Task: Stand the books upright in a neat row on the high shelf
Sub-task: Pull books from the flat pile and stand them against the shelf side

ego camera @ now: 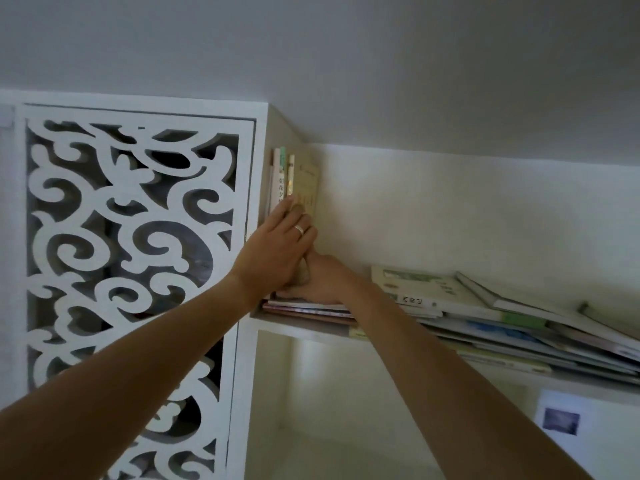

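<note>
Three thin books [289, 178] stand upright at the left end of the high shelf [304, 329], against the cabinet's side wall. My left hand [280, 244], with a ring on it, lies flat against the outer yellowish book [308, 183] and holds the row up. My right hand [323, 280] sits just below it, at the foot of the upright books and on top of a small flat stack [308, 310]. The left hand hides its fingers. A larger pile of books [502, 317] lies flat and slanted further right on the shelf.
A white cabinet door with carved scroll openwork [135, 244] fills the left. The ceiling is close above the shelf. An open compartment [329, 410] lies under the shelf, with a white sheet bearing a dark picture [561, 420] at the lower right.
</note>
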A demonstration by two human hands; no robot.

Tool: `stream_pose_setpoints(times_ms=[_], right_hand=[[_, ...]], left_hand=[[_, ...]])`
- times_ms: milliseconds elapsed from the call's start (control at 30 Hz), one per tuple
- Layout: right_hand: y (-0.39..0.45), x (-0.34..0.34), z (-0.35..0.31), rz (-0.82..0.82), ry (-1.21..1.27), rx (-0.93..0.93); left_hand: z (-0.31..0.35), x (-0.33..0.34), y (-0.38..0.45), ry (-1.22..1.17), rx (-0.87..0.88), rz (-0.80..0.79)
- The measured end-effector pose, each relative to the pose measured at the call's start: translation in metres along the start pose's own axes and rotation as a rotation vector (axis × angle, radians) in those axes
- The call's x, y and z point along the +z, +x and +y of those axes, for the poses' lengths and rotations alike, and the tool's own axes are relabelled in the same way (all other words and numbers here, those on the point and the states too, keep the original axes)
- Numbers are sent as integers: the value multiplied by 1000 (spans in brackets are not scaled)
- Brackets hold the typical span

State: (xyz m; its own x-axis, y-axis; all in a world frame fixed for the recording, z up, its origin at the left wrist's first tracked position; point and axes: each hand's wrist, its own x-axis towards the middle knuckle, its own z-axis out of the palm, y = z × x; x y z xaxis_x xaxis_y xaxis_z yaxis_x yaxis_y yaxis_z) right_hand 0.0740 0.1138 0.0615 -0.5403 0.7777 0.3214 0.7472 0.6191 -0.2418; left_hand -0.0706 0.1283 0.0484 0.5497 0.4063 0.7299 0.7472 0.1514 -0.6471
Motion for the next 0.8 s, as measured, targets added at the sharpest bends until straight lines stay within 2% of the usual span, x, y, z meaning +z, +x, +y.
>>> stream_pose_setpoints(times_ms=[67,167,200,267,333,367,467,567,700,800], right_hand=[[-3,-14,6,-35,-73,34],[-4,-31,21,-214,-288,175],[-4,-34,26,-310,-357,238],[-8,-40,34,-443,-418,279],[-14,-47,41,-468,-416,191],[-20,-52,45,-473,-407,151],[-34,-62,64,-432,-386,115],[-47,-63,78,-265,-349,77],[-55,-59,81,-79,-462,-60],[-58,-59,87,-40,-517,-116]], left_hand=[[7,-2,3,-7,-57,14],[20,-7,3,98,-114,-143],[25,-6,6,141,-81,-211],[32,-2,10,165,111,-363],[32,2,13,80,298,-504],[32,1,15,36,310,-561],[34,-8,22,124,286,-610],[39,-16,31,135,222,-658],[37,-20,37,-31,142,-689],[29,-23,40,-337,6,-614]])
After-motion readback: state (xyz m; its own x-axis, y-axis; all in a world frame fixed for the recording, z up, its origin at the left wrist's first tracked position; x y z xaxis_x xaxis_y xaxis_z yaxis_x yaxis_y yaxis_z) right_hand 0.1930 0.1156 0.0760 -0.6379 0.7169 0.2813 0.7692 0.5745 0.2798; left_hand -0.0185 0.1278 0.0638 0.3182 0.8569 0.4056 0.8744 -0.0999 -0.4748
